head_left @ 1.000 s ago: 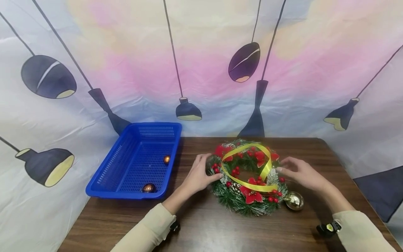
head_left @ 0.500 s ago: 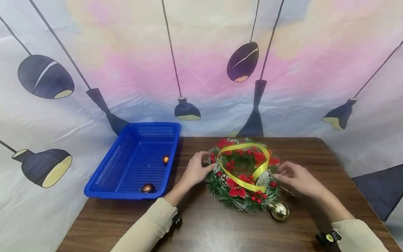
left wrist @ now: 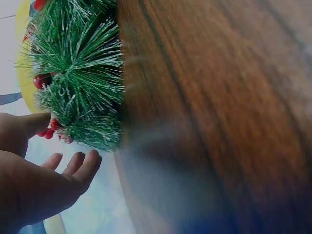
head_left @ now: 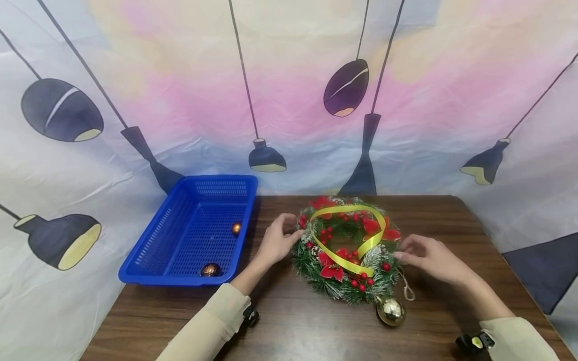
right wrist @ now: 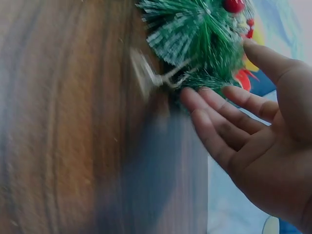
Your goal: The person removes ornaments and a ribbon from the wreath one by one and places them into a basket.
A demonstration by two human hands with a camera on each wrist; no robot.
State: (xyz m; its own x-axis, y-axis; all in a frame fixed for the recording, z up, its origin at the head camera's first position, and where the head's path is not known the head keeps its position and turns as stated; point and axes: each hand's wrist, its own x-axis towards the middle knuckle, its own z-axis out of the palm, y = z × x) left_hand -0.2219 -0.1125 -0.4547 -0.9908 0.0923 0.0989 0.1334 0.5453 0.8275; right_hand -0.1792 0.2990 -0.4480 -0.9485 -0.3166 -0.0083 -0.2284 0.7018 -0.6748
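From my remote seat, furthest left I saw the blue perforated plastic basket (head_left: 194, 235) lying on the dark wooden surface (head_left: 316, 331). It held two small copper-coloured baubles: one (head_left: 211, 269) near its front wall, the other (head_left: 236, 228) against its right side. Neither had shifted over the last second.

Just right of the basket, the left hand (head_left: 276, 239) rested against the left rim of the green pine-needle wreath with red berries, poinsettias and a yellow ribbon loop (head_left: 346, 248). Its fingers lay relaxed and nearly straight, with the thumb touching the needles; I saw it touching, not clasping.

The change was in the wreath itself. Compared with a second earlier it had turned clockwise and slid a little leftward between the two hands. The shiny gold ball ornament (head_left: 391, 310), hanging by its pale cord loop (head_left: 408, 291), had swung from the right side round toward the front edge. I judged the person was rotating the wreath to bring that ball within reach.

At the right, the right hand (head_left: 429, 256) touched the wreath's right rim with outstretched, released fingers, holding nothing.
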